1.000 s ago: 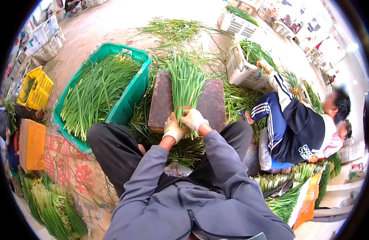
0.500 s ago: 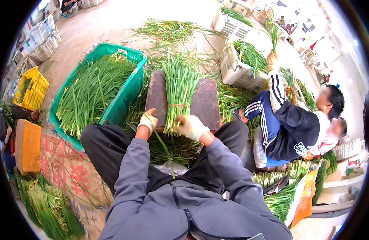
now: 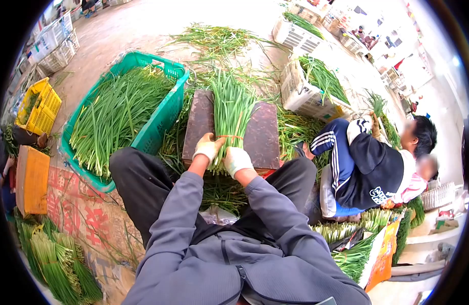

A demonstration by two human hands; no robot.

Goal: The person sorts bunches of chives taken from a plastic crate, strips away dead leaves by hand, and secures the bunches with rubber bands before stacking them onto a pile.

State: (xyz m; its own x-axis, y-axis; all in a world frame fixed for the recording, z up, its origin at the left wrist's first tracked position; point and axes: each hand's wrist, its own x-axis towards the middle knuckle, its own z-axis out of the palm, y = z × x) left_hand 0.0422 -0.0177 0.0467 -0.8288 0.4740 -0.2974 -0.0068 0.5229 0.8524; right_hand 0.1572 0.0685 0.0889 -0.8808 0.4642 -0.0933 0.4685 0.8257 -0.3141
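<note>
A thick bundle of green chives (image 3: 233, 104) lies on a dark brown block (image 3: 262, 133) between my knees, its leaf tips pointing away from me. A thin red band (image 3: 231, 136) goes around its lower part. My left hand (image 3: 208, 147), in a pale glove, is closed on the bundle's left side by the band. Below the band, my right hand (image 3: 238, 159), also gloved, is closed around the stalk ends from the right. The fingertips of both hands are partly hidden by the stalks.
A green crate (image 3: 160, 122) full of chives stands at my left. Loose leaves (image 3: 214, 40) litter the floor ahead. A co-worker (image 3: 371, 162) sits at my right near a white crate (image 3: 308, 91). Tied bundles (image 3: 56, 259) lie at lower left; a yellow crate (image 3: 43, 109) stands beyond.
My left hand has moved right onto the bundle; the loose stalk below it is gone from view. My right hand has settled against the stalk ends. The co-worker's raised hand with chives has come down.
</note>
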